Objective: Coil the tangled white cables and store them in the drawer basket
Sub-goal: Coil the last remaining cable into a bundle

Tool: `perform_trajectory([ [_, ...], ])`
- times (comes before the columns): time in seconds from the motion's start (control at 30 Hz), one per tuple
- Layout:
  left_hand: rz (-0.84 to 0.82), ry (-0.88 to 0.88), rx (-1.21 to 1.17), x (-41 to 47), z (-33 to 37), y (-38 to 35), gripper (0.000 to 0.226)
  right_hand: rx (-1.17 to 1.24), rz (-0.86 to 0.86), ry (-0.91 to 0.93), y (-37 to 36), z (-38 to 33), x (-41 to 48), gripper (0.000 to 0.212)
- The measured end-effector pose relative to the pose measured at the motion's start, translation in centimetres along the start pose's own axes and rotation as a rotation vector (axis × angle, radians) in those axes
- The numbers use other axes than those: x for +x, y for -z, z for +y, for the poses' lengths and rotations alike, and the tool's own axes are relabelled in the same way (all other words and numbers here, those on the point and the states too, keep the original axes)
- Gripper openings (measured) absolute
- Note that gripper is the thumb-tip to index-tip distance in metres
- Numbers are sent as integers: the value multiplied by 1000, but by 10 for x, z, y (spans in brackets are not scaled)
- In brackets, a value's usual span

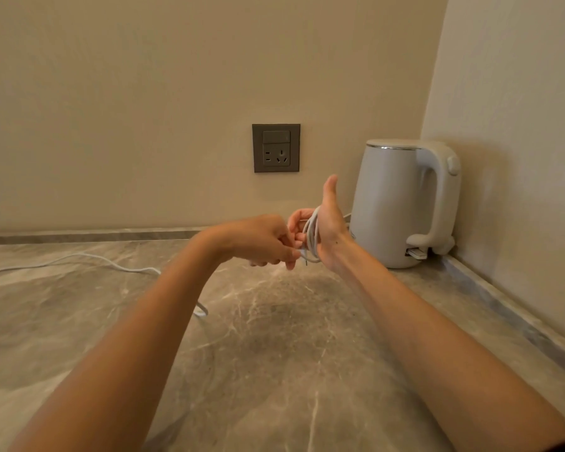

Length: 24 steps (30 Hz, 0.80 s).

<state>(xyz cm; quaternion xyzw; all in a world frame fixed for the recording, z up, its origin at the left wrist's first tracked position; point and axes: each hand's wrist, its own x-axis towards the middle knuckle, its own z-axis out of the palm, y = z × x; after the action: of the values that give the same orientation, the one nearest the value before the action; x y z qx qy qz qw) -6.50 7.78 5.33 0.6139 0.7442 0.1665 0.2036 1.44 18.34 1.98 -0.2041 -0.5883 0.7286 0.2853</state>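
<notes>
- Clearly the coiling is under way but not finished: several turns of the white cable [311, 234] sit wound round the palm of the right hand [330, 223], held up off the surface [274, 337] just in front of the kettle [392, 203]
- That right hand stands edge-on with the thumb pointing straight up; its fingers [295, 221] bend over toward the other hand, closing on the turns, though their tips are partly hidden
- The left hand [258, 239] is right against the wound turns, its fingers [289, 254] pressed together in a pinch on the cable just where it meets the lowest turn
- Left to wind: a loose run [79, 256] of white cable trails across the surface to the far left edge of view, and another bend of it shows beside the left forearm; whether that is the same cable or a second one I cannot tell
- Not yet done, as I judge it: taking up that slack, securing the bundle and stowing it; the drawer basket is nowhere in view, so storing has not begun
- A wall socket [276, 148] sits on the wall behind, with nothing plugged into it
</notes>
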Motion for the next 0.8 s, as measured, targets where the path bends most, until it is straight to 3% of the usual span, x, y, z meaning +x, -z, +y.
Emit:
perform_trajectory([
  [0.3,222,17,178,1,6,5,20,-352,-20,-71,0,6,7,95],
  [0.43,334,-10,206,-1,5,12,24,-370,-169,-186,8,8,8,97],
  [0.63,579,-81,40,6,-5,12,23,-132,-635,-325,14,8,-1,98],
  [0.8,670,-168,-88,13,-7,4,28,163,-840,-302,4,5,-5,99],
])
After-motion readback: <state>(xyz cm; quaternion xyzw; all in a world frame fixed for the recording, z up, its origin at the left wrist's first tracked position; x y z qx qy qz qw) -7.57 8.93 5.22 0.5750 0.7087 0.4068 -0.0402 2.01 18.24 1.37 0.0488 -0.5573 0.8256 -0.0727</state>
